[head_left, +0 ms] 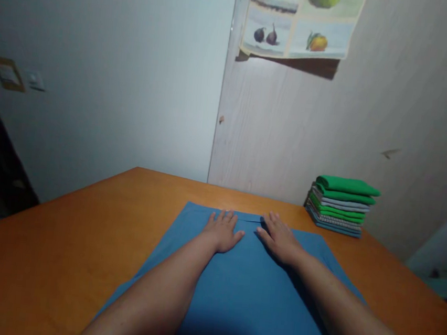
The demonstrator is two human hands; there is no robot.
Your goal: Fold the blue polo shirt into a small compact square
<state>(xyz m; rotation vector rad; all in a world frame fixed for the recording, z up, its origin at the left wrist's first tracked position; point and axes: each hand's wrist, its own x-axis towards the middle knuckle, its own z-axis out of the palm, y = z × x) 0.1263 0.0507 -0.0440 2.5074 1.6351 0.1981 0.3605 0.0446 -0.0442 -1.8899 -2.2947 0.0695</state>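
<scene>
A blue cloth (pixel 244 280) lies spread over the table, its far edge toward the wall and its near part running out of the bottom of the view. On the cloth near that far edge, my left hand (pixel 223 233) rests with its fingers spread. My right hand (pixel 280 239) is a little to the right, also on the far end of the cloth, fingers stretched out and thumb apart. Neither hand grips anything. My forearms cover parts of the cloth's left and right sides.
The orange-brown wooden table (pixel 94 234) reaches back to the wall. At its far right stands a stack of folded cloths (pixel 342 205) in green, grey and blue. A fruit poster (pixel 300 25) hangs above, and wall switches (pixel 34 78) are at the left.
</scene>
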